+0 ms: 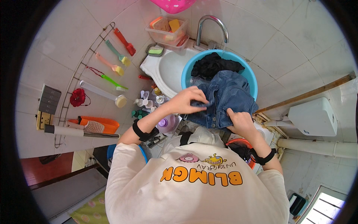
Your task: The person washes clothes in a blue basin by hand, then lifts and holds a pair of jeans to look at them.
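Observation:
A wet-looking blue denim garment (227, 89) is draped over the front rim of a light-blue basin (252, 76), with its buttoned front strip facing up. My right hand (242, 123) grips its lower right edge, thumb on top and fingers curled underneath. Beside the garment's left part, my left hand (189, 100) has its thumb and fingers apart, the tips close to the cloth. I cannot make out whether they touch it. Behind the denim, a black cloth (216, 65) lies in the basin. The garment hides much of the basin's inside.
The basin sits partly over a white sink (169, 69), under a chrome faucet (212, 22) with a thin stream running. Left stand several bottles (147, 100); brushes (112, 63) hang from a wall rack. A wooden bar (309, 91) and white tank (313, 116) are right, a red basin (244, 142) below.

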`<action>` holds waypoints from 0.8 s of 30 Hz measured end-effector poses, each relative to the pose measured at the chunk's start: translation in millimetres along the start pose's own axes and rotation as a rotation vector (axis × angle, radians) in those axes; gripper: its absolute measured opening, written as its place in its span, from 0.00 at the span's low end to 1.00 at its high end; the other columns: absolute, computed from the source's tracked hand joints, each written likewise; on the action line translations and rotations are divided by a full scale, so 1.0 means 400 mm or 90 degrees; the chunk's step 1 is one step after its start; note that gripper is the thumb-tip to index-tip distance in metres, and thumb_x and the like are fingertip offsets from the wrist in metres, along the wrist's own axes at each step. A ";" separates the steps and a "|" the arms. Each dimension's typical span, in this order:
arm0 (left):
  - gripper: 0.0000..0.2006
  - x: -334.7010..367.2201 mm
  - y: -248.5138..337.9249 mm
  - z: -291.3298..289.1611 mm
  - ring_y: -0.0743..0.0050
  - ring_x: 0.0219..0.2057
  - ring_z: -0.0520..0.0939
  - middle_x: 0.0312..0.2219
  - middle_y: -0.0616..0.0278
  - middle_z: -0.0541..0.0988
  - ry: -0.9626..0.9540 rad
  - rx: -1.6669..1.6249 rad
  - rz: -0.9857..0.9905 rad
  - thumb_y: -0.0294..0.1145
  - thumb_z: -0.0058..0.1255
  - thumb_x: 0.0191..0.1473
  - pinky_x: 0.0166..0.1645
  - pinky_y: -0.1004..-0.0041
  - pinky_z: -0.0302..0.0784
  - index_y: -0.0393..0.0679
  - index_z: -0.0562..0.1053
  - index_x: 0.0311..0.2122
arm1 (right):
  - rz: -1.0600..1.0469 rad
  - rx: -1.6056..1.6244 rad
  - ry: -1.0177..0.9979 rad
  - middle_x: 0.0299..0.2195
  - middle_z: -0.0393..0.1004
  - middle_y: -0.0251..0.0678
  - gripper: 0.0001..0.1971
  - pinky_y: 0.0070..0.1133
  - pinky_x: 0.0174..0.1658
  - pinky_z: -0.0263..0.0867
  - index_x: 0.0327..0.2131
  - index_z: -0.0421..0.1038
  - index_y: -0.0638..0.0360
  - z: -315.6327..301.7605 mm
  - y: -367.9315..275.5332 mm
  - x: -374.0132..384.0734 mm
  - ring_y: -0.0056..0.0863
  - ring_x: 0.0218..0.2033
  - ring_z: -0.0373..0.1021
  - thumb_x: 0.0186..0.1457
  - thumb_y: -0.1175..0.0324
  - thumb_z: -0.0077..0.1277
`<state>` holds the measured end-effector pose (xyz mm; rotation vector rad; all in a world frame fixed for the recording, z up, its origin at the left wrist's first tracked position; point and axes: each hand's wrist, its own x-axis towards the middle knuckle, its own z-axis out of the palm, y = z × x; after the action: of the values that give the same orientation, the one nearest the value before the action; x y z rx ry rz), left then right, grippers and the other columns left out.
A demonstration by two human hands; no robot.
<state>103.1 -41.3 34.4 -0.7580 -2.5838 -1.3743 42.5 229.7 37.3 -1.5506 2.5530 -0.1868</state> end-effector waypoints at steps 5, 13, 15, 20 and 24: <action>0.20 -0.034 0.003 0.079 0.60 0.37 0.71 0.35 0.60 0.74 -0.199 0.108 0.050 0.38 0.58 0.40 0.42 0.69 0.69 0.40 0.74 0.40 | 0.010 0.037 0.058 0.20 0.72 0.41 0.24 0.30 0.25 0.63 0.34 0.61 0.60 0.018 0.002 -0.009 0.41 0.23 0.70 0.33 0.64 0.60; 0.13 -0.069 -0.027 0.029 0.61 0.30 0.77 0.29 0.58 0.76 -0.017 0.056 -0.103 0.38 0.53 0.47 0.35 0.69 0.72 0.40 0.74 0.35 | 0.096 0.291 -0.065 0.20 0.69 0.30 0.22 0.20 0.28 0.64 0.33 0.65 0.58 -0.052 0.025 -0.055 0.24 0.23 0.69 0.35 0.61 0.64; 0.14 -0.096 -0.041 -0.007 0.66 0.25 0.77 0.26 0.57 0.76 0.057 -0.012 -0.266 0.40 0.53 0.48 0.32 0.71 0.72 0.38 0.74 0.33 | 0.152 0.478 0.018 0.23 0.69 0.29 0.21 0.16 0.32 0.64 0.33 0.69 0.60 -0.056 0.068 -0.091 0.18 0.27 0.67 0.36 0.62 0.66; 0.22 -0.198 -0.169 -0.015 0.80 0.28 0.75 0.26 0.60 0.77 0.115 -0.069 -0.478 0.50 0.50 0.51 0.33 0.77 0.70 0.36 0.72 0.33 | 0.385 0.766 0.256 0.29 0.71 0.30 0.16 0.15 0.37 0.62 0.36 0.66 0.61 0.059 0.194 -0.158 0.16 0.32 0.66 0.47 0.64 0.58; 0.23 -0.198 -0.163 0.014 0.79 0.33 0.75 0.31 0.64 0.76 0.117 -0.340 -0.543 0.52 0.50 0.51 0.38 0.79 0.69 0.39 0.71 0.38 | 0.526 0.758 0.304 0.32 0.71 0.33 0.19 0.15 0.36 0.62 0.39 0.65 0.63 0.100 0.205 -0.148 0.18 0.31 0.66 0.49 0.62 0.57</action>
<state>141.2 -96.5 -43.5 0.5285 -2.4744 -2.2530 5.8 318.5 -13.1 -0.0034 2.2439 -1.6684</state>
